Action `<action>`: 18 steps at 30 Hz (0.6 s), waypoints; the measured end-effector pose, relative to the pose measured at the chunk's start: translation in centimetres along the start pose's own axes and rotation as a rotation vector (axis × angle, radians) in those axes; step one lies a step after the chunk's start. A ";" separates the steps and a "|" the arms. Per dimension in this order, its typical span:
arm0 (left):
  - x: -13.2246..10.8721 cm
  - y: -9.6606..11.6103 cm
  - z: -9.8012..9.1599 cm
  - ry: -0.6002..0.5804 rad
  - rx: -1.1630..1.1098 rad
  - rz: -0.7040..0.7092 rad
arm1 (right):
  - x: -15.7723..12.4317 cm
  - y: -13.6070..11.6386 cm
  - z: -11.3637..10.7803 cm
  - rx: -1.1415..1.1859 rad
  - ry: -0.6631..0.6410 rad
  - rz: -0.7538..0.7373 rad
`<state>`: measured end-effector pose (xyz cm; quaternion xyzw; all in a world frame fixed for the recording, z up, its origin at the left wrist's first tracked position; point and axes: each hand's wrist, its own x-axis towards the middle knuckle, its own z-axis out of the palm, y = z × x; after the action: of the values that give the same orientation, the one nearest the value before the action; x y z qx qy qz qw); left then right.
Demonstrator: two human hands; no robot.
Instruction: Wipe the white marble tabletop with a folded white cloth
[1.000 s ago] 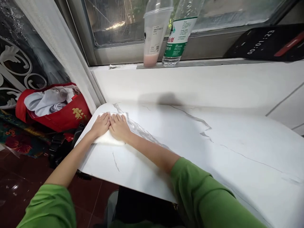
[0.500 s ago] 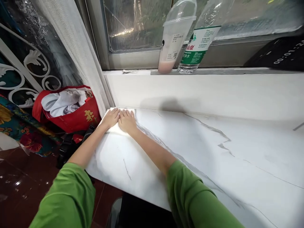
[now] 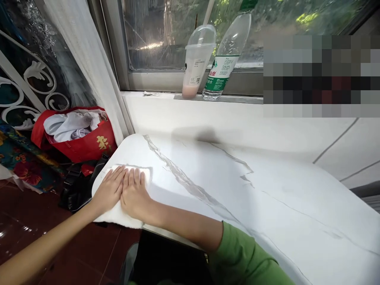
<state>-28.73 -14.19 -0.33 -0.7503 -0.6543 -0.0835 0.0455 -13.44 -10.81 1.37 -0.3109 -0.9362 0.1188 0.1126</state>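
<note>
A white cloth point(image 3: 124, 220) lies on the left end of the white, grey-veined table point(image 3: 184, 166), with its near part reaching over the front edge. My left hand point(image 3: 109, 190) rests flat on the cloth, fingers stretched forward. Beside it, and touching it, my right hand point(image 3: 134, 197) also presses flat on the cloth with its fingers extended. Neither hand is closed round anything. Part of the cloth is hidden under both palms.
On the window sill stand a plastic cup point(image 3: 194, 67) with some pink drink and a green-labelled water bottle point(image 3: 222, 69). Left of the table are a red bag point(image 3: 80, 146) stuffed with pale fabric, a black bag point(image 3: 74, 190) and a white curtain point(image 3: 83, 67).
Both hands and the cloth have come from the table's far left corner by the wall back toward its near left edge. The view has shifted somewhat to the right.
</note>
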 end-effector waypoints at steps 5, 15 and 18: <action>8.7 -2.5 0.8 0.021 -0.033 -0.040 | 6.7 4.9 -0.7 -0.019 0.049 0.140; 22.6 1.3 3.1 0.089 -0.086 -0.090 | 11.7 17.6 -2.5 -0.059 0.168 0.207; 21.9 1.8 3.2 0.089 -0.084 -0.100 | 11.3 17.8 -2.4 -0.068 0.189 0.204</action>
<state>-23.91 7.51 0.62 -0.7135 -0.6841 -0.1463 0.0390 -11.72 10.26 -0.05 -0.4179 -0.8885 0.0681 0.1769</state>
